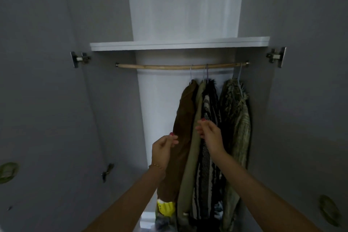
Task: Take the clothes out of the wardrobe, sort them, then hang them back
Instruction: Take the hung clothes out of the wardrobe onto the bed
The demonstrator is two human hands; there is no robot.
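Wooden rail [181,66]: spans the wardrobe under the white shelf [179,43]; all garments hang bunched toward its right half, leaving the left half bare, likely to give room for sliding and sorting.
Brown garment [183,128]: leftmost on the rail, hanging on a thin hanger, touching the olive one beside it.
Olive garment [192,156]: between the brown piece and the black-and-white striped garment [207,165].
Green textured garment [238,128]: at the far right on its own hanger, just apart from the other three.
Left hand [163,149]: fingers curled at the brown garment's left edge, seemingly pinching the cloth to steady it or draw it aside.
Right hand [210,133]: fingers curled at the olive garment's front edge, apparently pinching it to part it from the brown one; the exact grip is hard to tell.
Stage: judged as still in the wardrobe, nothing lifted off yet.
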